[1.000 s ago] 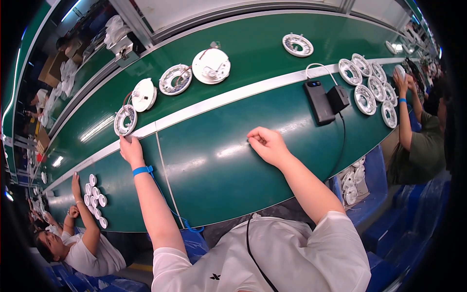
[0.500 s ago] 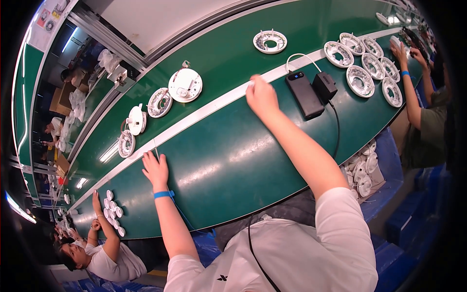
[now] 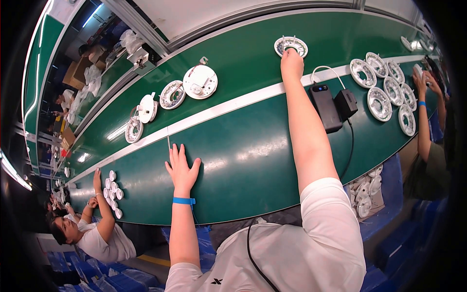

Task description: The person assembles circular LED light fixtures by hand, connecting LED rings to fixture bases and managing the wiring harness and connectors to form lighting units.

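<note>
At the far side of the bench, my right hand [image 3: 292, 65] reaches to a white plastic ring-shaped housing [image 3: 278, 47]. Its fingers are closed over the near rim, fingertips at the central hole; the hand covers part of the ring. My left hand [image 3: 182, 170], with a blue wrist strap, is over the green bench surface [image 3: 238, 180], fingers spread and nothing in them. Beyond it, on the far strip, a round white disc part [image 3: 201, 82] stands beside another ring housing [image 3: 172, 95]. Further left, a smaller white disc part [image 3: 147, 109] is next to a ring housing [image 3: 134, 130].
A black power bank [image 3: 325, 109] and a black adapter [image 3: 346, 104] with cables sit right of my right forearm. Several ring housings [image 3: 379, 104] cluster at right, near a co-worker's hands [image 3: 425, 80]. A blue bin [image 3: 389, 190] holds white parts. Another co-worker sits left by small white cups [image 3: 113, 190].
My right hand has gone forward from the white dividing strip to the ring housing and closed on its rim. The whole view has shifted; my left hand stays spread near the bench.
</note>
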{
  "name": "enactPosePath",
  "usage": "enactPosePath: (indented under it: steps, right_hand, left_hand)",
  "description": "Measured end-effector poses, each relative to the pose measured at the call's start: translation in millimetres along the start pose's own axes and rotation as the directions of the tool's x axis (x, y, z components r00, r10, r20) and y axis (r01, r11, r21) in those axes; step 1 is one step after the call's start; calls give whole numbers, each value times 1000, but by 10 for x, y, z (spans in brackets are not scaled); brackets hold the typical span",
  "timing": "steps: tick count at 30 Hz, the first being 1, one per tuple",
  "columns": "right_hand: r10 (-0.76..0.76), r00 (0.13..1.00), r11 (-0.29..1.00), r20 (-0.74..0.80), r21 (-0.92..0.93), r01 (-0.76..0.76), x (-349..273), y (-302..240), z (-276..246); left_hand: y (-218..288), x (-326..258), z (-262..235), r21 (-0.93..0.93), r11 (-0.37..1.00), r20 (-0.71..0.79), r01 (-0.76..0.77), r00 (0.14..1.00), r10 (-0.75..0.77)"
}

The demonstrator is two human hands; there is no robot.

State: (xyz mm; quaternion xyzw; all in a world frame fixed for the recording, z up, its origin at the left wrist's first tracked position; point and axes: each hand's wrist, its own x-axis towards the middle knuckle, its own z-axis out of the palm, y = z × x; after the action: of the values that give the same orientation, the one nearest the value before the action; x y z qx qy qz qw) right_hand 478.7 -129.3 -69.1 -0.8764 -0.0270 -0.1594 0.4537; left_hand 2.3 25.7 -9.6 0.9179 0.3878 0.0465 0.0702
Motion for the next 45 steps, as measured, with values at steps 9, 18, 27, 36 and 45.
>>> enactPosePath:
  steps: [9,18,27,36,45]
  right_hand:
    - [-243,966,956,85,192,224,-342,56,-215]
    - [-651,642,669,405,706,232,-1340,63,-1042]
    - [-725,359,687,587,653,319,-1442,-20,-1338]
    - [-678,233,726,697,685,62,-1325,52,-1266]
    - [-589,165,808,791,583,87,-1237,-13,-1489]
  left_hand:
    - [19,-22,115,-115,993,-100,-6,995,-6]
    - [33,6,169,-285,957,-181,-54,983,2]
    - [866,-380,113,-577,753,2,-317,921,389]
    - [1688,-962,128,-430,735,-154,-525,844,513]
    - [1950,-732,-212,-32,704,-68,-709,705,706]
